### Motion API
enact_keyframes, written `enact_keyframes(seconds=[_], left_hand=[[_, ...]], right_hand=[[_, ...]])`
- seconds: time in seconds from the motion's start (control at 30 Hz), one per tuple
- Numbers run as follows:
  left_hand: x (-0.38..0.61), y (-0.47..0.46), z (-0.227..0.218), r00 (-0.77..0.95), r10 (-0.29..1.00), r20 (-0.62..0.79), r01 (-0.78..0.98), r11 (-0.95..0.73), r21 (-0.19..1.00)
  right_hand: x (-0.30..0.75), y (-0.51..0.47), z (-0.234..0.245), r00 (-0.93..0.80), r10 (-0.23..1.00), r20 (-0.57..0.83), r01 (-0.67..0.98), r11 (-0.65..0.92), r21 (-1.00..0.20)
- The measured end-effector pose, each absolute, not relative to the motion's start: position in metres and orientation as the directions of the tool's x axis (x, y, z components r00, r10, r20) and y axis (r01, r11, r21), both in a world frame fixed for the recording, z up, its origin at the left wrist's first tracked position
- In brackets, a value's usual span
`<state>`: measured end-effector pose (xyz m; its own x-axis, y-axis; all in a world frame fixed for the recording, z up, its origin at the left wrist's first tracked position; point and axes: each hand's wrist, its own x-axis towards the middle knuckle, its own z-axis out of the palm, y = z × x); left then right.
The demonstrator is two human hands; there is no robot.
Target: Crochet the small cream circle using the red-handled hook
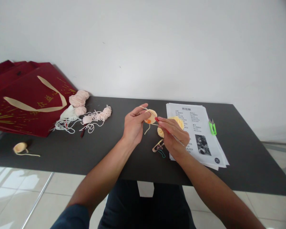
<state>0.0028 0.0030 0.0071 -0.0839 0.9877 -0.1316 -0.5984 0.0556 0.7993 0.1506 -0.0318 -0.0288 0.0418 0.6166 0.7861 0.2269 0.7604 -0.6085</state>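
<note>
My left hand (134,123) pinches a small round cream crochet piece (152,115) with an orange spot near its lower edge. A strand of yarn runs over the left fingers, and a short tail hangs below the piece. In my right hand (175,133) is a crochet hook (168,129) with a red grip, its tip at the right edge of the piece. Partly hidden behind the right hand lies a ball of yellow yarn (178,121). Just below that hand are a wooden-looking pin (154,148) and small coloured stitch markers (161,152).
Printed pattern sheets (207,127) lie on the dark table (105,162) at right, with green thread snips (212,127) on their edge. At left stand red gift bags (26,105), pink yarn (79,98), tangled white yarn (68,122) and a small cream crocheted cup (20,147).
</note>
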Motion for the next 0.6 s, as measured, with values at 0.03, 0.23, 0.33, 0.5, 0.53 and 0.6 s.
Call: enact_keyframes(seconds=[0.03, 0.23, 0.33, 0.5, 0.53, 0.6], left_hand=[[0.002, 0.004, 0.008, -0.05, 0.989, -0.138, -0.617, 0.078, 0.783], [-0.005, 0.005, 0.011, 0.075, 0.986, -0.148, -0.598, 0.163, 0.785], [-0.007, 0.005, 0.011, 0.1, 0.989, -0.113, -0.523, 0.148, 0.839], [-0.005, 0.004, 0.009, -0.002, 0.998, -0.062, -0.383, 0.056, 0.922], [-0.004, 0.004, 0.008, -0.038, 0.998, -0.051, -0.351, 0.035, 0.936], [-0.002, 0.003, 0.006, -0.108, 0.994, -0.006, -0.278, -0.025, 0.96]], right_hand=[[0.15, -0.032, -0.029, 0.056, 0.625, 0.778, 0.216, 0.754, -0.621], [0.146, -0.026, -0.023, 0.224, 0.806, 0.548, -0.049, 0.571, -0.819], [0.151, -0.018, -0.018, 0.226, 0.86, 0.457, -0.197, 0.5, -0.844], [0.163, -0.015, -0.01, 0.196, 0.824, 0.532, -0.108, 0.557, -0.823], [0.164, -0.017, -0.01, 0.197, 0.807, 0.556, -0.05, 0.575, -0.817], [0.164, -0.021, -0.01, 0.19, 0.772, 0.606, 0.06, 0.607, -0.792]])
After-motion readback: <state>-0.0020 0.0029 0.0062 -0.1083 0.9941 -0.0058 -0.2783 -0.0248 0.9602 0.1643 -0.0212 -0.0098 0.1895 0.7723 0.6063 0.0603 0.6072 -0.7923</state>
